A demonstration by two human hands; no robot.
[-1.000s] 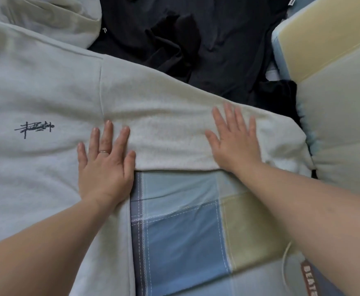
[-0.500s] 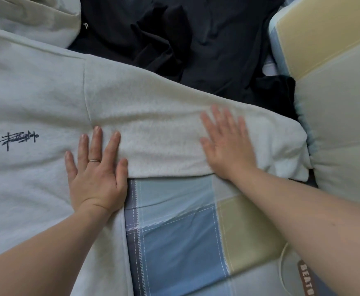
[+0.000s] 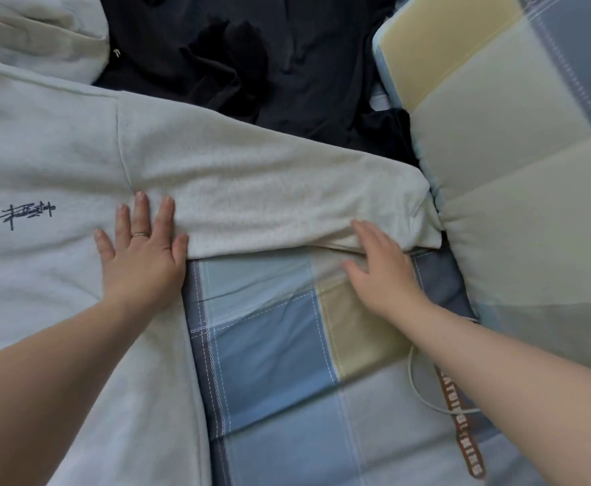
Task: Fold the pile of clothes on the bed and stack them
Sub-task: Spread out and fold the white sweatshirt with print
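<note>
A light grey sweatshirt [image 3: 59, 163] with a small dark logo lies spread flat on the bed, its sleeve [image 3: 269, 205] stretched out to the right. My left hand [image 3: 143, 254] presses flat on the sweatshirt's body next to the armpit, fingers straight, a ring on one finger. My right hand [image 3: 378, 264] is at the sleeve's lower edge near the cuff. Its fingers lie on top and its thumb sits below the edge, and the cloth is bunched between them. A heap of dark clothes [image 3: 269, 64] lies behind the sleeve.
The checked blue, grey and tan bedsheet [image 3: 269, 345] shows below the sleeve. A checked pillow [image 3: 515, 152] rises at the right, touching the cuff. Another pale garment [image 3: 31, 40] lies at the top left. A thin white cable [image 3: 424, 394] runs under my right forearm.
My right hand has slid from the top of the sleeve down to its lower edge and taken hold there, wrinkling the cloth. My left hand stays pressed by the armpit.
</note>
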